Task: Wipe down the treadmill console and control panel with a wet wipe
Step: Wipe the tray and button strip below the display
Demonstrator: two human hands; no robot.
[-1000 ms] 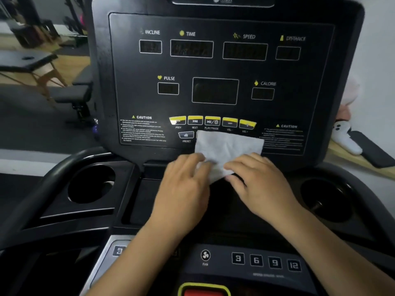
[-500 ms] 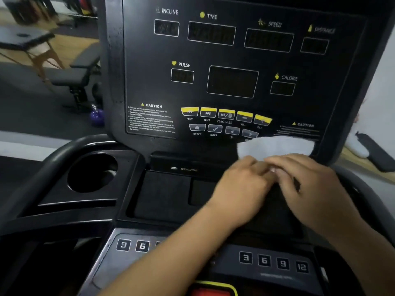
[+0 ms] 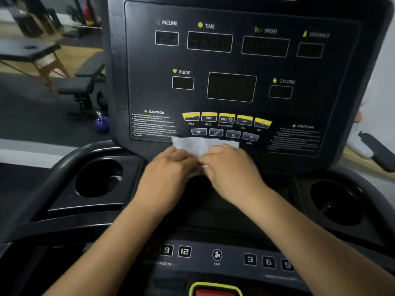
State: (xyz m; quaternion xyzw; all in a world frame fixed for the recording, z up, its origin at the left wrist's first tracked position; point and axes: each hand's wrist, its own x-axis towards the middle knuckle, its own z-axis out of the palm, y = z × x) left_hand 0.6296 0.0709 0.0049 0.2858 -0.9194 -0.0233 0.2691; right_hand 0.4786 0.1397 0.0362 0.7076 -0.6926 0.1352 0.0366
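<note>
Wet wipe [image 3: 198, 146] lies spread flat on the console [image 3: 235, 60] face, just below the yellow button row [image 3: 226, 119], its top edge touching the grey keys under that row; likely spread wide to cover more surface per pass.

2 hands work it together, probably for even pressure on the slanted face; left hand [image 3: 168, 174] sits below and left of the button row, right hand [image 3: 233, 171] below and right of centre, knuckles near touching.

Grip: fingers of both hands bent down over the wipe's lower half, clamping it against the console; fingertips hidden, so pinch or plain press is uncertain.

Wipe relative to grip: most of the sheet shows above the fingers, toward the button row; a small fold peeks out between the 2 hands.

Numbered control panel [image 3: 217, 255], well below the button row, is not yet reached.
</note>
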